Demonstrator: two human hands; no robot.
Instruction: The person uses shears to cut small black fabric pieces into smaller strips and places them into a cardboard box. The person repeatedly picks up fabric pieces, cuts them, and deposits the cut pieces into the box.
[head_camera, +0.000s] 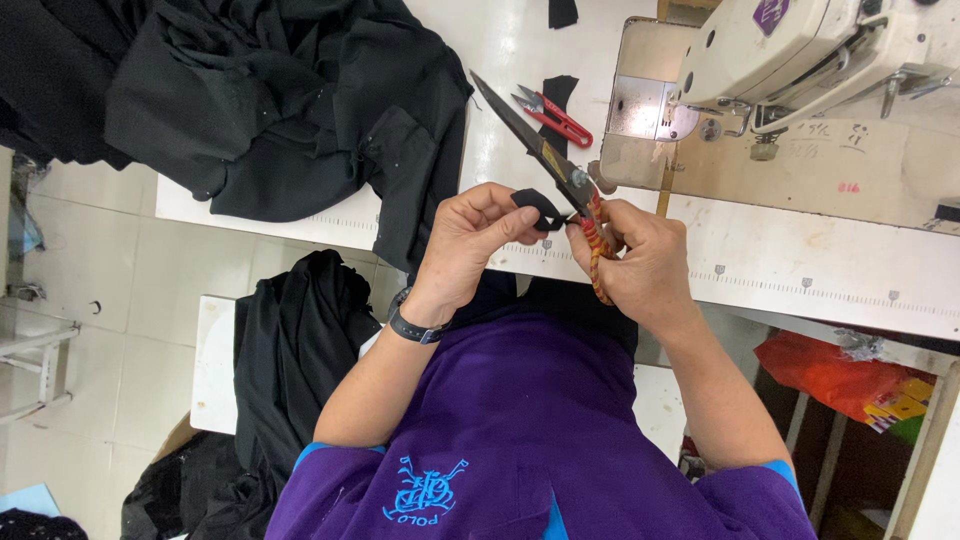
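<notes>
My left hand (470, 240) pinches a small piece of black fabric (540, 208) between thumb and fingers. My right hand (640, 262) grips large scissors (545, 155) whose handles are wrapped in red and yellow cord. The dark blades point up and to the left over the white table (800, 265). The blade base meets the fabric piece. A dark watch sits on my left wrist.
A heap of black cloth (280, 100) lies on the table's left end. Small red thread snips (555, 115) lie beyond the scissors. A white sewing machine (790, 60) stands at the upper right. More black cloth (295, 350) drapes over a white bench lower left.
</notes>
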